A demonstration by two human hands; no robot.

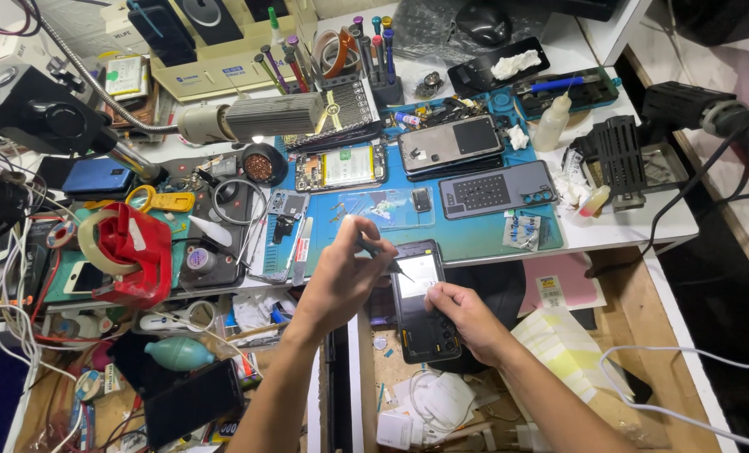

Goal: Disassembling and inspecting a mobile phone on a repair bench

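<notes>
At the near edge of the counter, the right hand clamps its grip on the opened black phone to steady it, while the left hand pinches slim tweezers whose tip reaches into its exposed back.

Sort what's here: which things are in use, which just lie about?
In use: left hand holding tweezers; right hand steadying the opened phone.

Lying about: red tape dispenser, squeeze bottle, dismantled phones on the blue mat, teal bulb blower.
</notes>
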